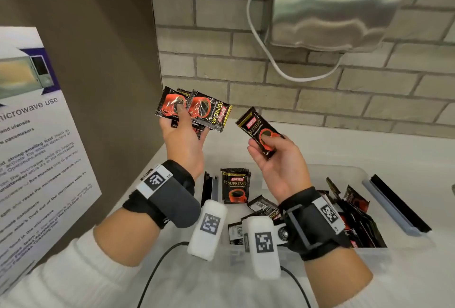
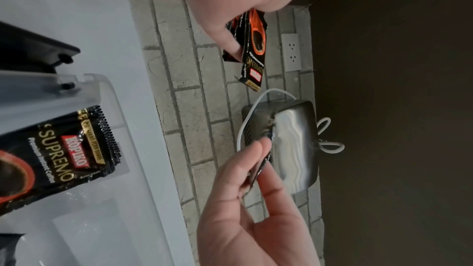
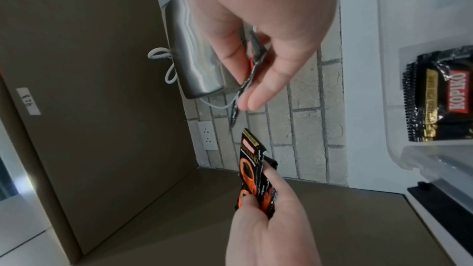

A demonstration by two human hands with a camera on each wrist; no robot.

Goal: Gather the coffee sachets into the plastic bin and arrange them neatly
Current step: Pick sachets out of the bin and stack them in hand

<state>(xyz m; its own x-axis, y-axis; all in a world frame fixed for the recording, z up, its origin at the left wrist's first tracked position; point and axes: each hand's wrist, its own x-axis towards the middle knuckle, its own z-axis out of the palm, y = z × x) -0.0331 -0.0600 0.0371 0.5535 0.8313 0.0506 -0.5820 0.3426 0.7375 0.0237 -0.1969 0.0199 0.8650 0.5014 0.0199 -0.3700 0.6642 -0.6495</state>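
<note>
Steel wall unit (image 1: 337, 5) above plastic bin (image 1: 357, 172).

- My left hand (image 1: 183, 144) grips a fan of sachets (image 1: 197, 109); I can count at least three.
- My right hand (image 1: 278, 163) pinches one sachet (image 1: 259, 133).
- Below my hands: one plastic bin (image 1: 357, 172), an upright stack (image 1: 235, 186) and a loose heap (image 1: 354, 219), too jumbled to count.
</note>
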